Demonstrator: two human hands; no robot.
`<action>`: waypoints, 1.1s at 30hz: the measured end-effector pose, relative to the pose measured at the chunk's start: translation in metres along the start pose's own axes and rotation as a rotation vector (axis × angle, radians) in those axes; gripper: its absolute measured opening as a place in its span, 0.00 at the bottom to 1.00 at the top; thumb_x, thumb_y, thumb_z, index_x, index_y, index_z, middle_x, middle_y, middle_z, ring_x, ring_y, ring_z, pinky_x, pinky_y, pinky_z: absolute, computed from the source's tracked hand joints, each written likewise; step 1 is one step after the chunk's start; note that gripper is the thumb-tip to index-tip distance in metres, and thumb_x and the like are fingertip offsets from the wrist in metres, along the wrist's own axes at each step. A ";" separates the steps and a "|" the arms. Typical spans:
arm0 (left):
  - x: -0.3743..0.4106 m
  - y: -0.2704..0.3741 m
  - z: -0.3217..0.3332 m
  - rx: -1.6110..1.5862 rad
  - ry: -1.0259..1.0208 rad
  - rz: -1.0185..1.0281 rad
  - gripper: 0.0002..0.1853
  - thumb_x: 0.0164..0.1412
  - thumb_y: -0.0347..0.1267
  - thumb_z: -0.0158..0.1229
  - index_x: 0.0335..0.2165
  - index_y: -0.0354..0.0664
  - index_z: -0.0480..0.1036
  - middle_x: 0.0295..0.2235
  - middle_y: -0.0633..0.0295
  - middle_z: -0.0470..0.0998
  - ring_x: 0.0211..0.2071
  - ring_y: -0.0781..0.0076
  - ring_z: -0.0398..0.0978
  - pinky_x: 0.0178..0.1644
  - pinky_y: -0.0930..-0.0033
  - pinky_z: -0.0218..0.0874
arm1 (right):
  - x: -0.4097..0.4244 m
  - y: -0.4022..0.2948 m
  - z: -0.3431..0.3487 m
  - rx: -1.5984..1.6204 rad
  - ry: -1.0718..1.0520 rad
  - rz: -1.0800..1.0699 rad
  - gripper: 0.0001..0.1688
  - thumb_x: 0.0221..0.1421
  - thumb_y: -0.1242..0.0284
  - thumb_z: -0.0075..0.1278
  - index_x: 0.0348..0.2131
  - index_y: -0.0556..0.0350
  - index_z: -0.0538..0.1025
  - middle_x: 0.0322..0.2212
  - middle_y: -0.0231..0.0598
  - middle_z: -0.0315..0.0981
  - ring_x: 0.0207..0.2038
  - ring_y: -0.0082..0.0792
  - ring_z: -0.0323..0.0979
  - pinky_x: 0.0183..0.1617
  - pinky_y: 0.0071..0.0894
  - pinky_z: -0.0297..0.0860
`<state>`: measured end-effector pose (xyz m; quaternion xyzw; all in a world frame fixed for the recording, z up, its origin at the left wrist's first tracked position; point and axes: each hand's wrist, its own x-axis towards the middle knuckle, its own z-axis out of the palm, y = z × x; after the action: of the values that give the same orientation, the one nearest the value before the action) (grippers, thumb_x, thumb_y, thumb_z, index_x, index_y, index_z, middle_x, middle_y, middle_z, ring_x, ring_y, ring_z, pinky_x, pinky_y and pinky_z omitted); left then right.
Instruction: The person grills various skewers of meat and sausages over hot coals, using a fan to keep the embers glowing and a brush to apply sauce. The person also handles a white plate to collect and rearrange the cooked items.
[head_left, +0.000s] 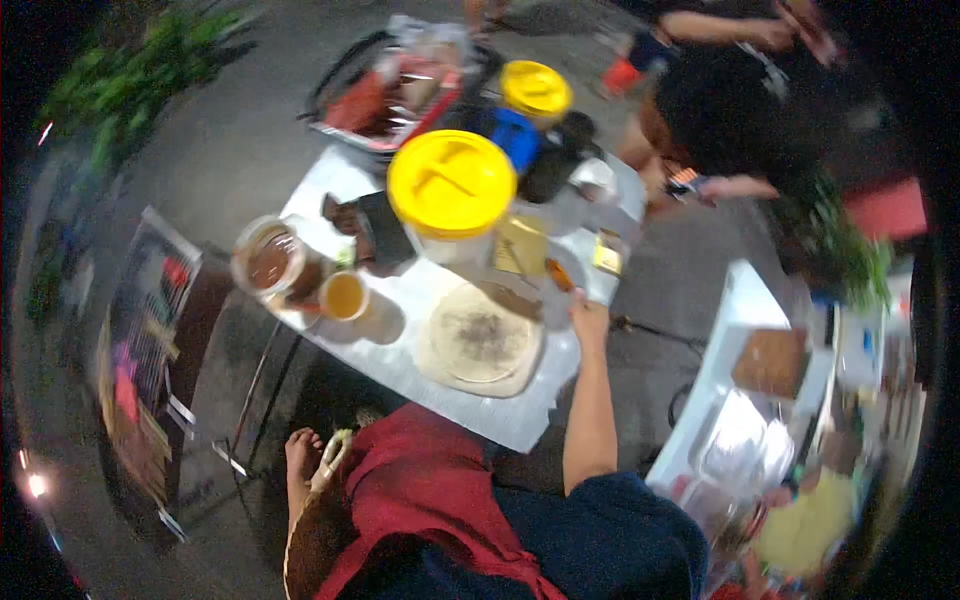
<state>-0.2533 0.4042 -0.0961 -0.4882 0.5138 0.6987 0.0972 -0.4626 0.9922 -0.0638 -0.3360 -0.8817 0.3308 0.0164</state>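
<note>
On the white-covered table, my right hand (589, 315) is closed on a small orange-brown object (559, 275), too blurred to name. Left of it lies a round, pale board or flat bread (480, 337) with a dark patch in its middle. My left hand (304, 454) hangs low, off the table's near left side, beside a cream-coloured strip (331, 459); whether it holds anything is unclear. A plastic tub of brown sauce (270, 262) and a cup of amber liquid (345, 296) stand at the table's left. Behind the board is a tub with a yellow lid (451, 182).
A second yellow-lidded tub (536, 90) and a red-and-black bag or tray (390, 101) stand farther back. A small yellow box (607, 253) lies at the right. Another person (720, 112) is at the upper right. A pale side table (697, 390) holds a brown block (770, 363).
</note>
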 end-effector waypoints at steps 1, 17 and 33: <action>0.004 -0.013 -0.007 -0.043 0.028 -0.057 0.08 0.56 0.23 0.49 0.36 0.31 0.65 0.26 0.58 0.69 0.22 0.73 0.65 0.23 0.71 0.60 | -0.006 -0.005 -0.006 0.058 -0.019 -0.087 0.31 0.56 0.51 0.45 0.22 0.64 0.76 0.17 0.45 0.71 0.27 0.34 0.70 0.34 0.35 0.64; 0.011 -0.017 0.011 0.651 -0.208 0.422 0.19 0.43 0.36 0.59 0.35 0.35 0.73 0.34 0.49 0.76 0.36 0.57 0.74 0.40 0.61 0.65 | -0.441 -0.319 0.053 -0.256 -1.755 -1.818 0.30 0.36 0.76 0.57 0.44 0.54 0.70 0.44 0.46 0.67 0.48 0.50 0.64 0.50 0.40 0.63; -0.091 0.179 -0.335 0.940 0.752 0.501 0.54 0.43 0.62 0.57 0.61 0.50 0.45 0.62 0.42 0.36 0.63 0.41 0.29 0.60 0.34 0.30 | -0.581 -0.311 0.186 -0.105 -2.023 -1.118 0.25 0.32 0.66 0.63 0.33 0.60 0.73 0.34 0.48 0.73 0.39 0.46 0.72 0.43 0.37 0.67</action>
<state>-0.1264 0.0841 0.0880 -0.4703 0.8618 0.1827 -0.0517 -0.2402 0.3626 0.0883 0.5191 -0.5301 0.3581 -0.5669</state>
